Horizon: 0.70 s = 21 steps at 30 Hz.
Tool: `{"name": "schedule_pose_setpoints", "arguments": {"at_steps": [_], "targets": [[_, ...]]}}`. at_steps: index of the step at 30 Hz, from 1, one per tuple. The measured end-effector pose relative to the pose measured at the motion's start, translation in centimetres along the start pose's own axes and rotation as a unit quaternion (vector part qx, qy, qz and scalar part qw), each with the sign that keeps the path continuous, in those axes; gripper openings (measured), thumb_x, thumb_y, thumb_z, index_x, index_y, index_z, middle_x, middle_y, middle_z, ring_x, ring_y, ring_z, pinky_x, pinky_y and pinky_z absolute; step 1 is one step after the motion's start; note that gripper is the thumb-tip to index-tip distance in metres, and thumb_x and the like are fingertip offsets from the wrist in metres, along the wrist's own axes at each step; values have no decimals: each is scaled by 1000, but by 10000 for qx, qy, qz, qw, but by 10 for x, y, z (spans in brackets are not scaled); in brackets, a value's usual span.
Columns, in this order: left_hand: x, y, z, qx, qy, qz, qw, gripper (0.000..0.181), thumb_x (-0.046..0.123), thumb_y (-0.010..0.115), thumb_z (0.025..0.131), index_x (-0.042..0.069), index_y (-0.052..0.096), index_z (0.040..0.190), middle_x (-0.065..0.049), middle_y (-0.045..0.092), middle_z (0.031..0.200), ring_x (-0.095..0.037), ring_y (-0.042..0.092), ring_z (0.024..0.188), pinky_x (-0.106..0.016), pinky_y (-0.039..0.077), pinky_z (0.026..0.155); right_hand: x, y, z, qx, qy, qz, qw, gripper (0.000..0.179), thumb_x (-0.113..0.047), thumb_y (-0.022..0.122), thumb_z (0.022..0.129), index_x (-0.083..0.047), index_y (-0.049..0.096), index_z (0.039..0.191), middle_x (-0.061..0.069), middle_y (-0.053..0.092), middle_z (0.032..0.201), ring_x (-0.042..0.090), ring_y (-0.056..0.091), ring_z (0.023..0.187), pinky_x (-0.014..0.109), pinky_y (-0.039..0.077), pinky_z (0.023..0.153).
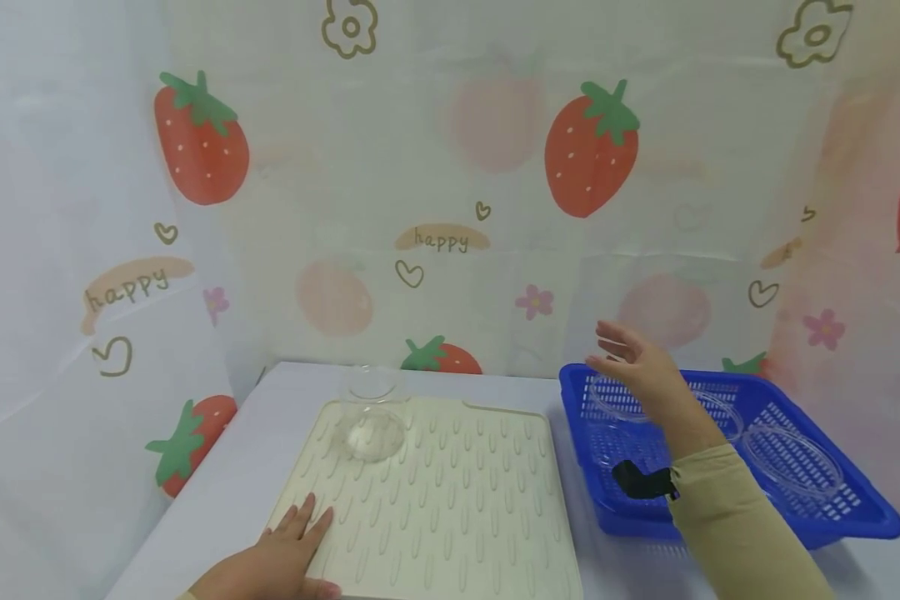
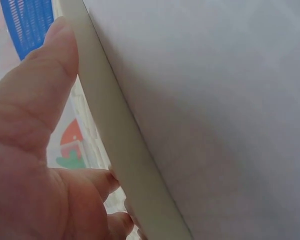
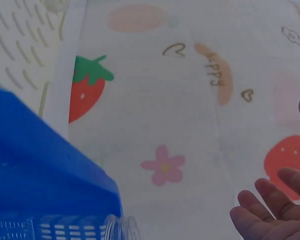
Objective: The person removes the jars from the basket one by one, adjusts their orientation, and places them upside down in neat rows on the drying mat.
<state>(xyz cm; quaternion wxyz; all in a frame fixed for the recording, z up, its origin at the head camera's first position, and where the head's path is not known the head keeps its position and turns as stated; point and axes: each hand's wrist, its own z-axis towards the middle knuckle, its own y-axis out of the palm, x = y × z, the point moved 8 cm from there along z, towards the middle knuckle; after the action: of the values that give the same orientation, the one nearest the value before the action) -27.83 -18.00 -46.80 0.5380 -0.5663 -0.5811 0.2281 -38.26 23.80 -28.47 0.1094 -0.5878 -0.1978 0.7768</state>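
My left hand [image 1: 270, 558] rests on the front left part of a cream ridged draining board [image 1: 450, 500], fingers spread and straight. In the left wrist view the thumb and fingertips touch the board's edge [image 2: 120, 140]. My right hand [image 1: 648, 379] is raised over the back of a blue plastic basket [image 1: 607, 521], fingers loosely extended and holding nothing. A clear, see-through cup-like vessel [image 1: 375, 433] stands on the board's back left corner. Inside the basket lie several clear round-rimmed vessels [image 1: 791, 458]; one clear rim [image 3: 130, 230] shows low in the right wrist view.
A white table [image 1: 217, 500] carries the board and, to its right, the basket. Behind and at both sides hangs a pale curtain [image 1: 450, 183] printed with strawberries, hearts and flowers. A black strap piece [image 1: 641, 482] sticks out at the right cuff, over the basket.
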Motion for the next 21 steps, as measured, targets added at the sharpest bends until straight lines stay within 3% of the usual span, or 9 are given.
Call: {"name": "schedule_pose_setpoints", "arguments": {"at_steps": [8,21], "targets": [[-2,1,1,-5,-20,-81,10000,103,60,63,68,-1,26,142,-30,10,147,-49,10,133,-65,17,99,24,-29,-12,238,237,-272,9991,76,-29,63,87,-5,21,145,19,25,147,39,27,132,57,24,102],[-1,1,1,-4,-11,-128,9999,101,58,64,69,-2,26,142,-31,10,146,-50,9,132,-65,17,99,59,-48,-23,445,800,-642,9937,79,-38,61,87,-4,18,145,24,25,145,45,23,131,64,21,99]]}}
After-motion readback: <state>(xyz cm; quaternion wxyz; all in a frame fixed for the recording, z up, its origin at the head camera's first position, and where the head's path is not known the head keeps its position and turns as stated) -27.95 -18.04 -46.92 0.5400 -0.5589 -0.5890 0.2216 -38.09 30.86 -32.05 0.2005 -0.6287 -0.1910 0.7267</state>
